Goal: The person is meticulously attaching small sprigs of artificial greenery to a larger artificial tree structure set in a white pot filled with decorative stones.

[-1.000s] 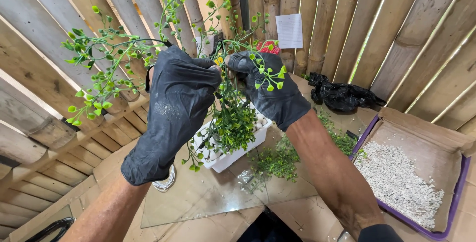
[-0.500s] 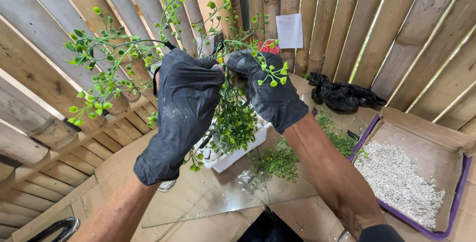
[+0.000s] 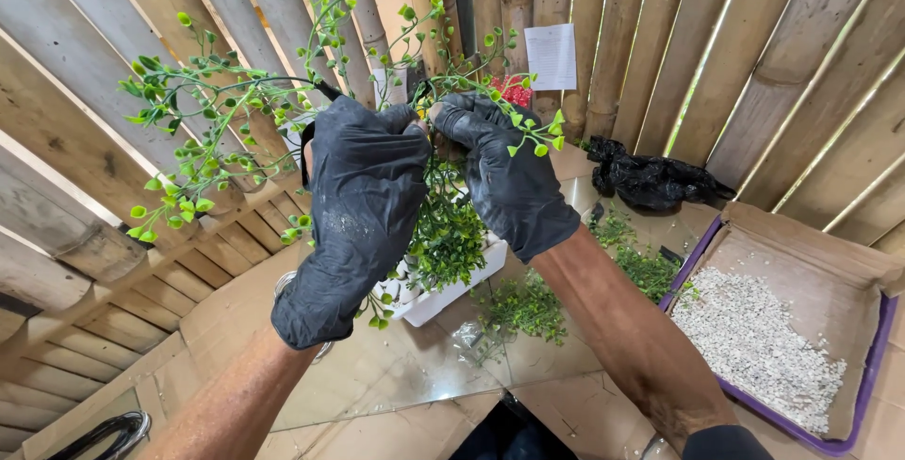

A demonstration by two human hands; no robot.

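Observation:
Both my hands wear black gloves and are raised in front of me. My left hand (image 3: 363, 205) and my right hand (image 3: 509, 177) grip a bunch of thin artificial green sprigs (image 3: 226, 130) with small round leaves, meeting at the stems near the middle. The sprigs fan out to the left and upward. Below my hands a white rectangular planter (image 3: 443, 298) stands on a glass-topped table (image 3: 377, 385), filled with dense green artificial foliage (image 3: 451, 234).
Loose green sprigs (image 3: 528, 304) lie on the glass right of the planter. A cardboard box lid with a purple rim (image 3: 872, 366) holds white gravel at right. A black plastic bag (image 3: 650, 177) lies by the bamboo wall. A paper sheet (image 3: 551, 57) hangs on the wall.
My two hands have risen slightly with the sprigs and drawn closer together at the stems. The planter has not moved.

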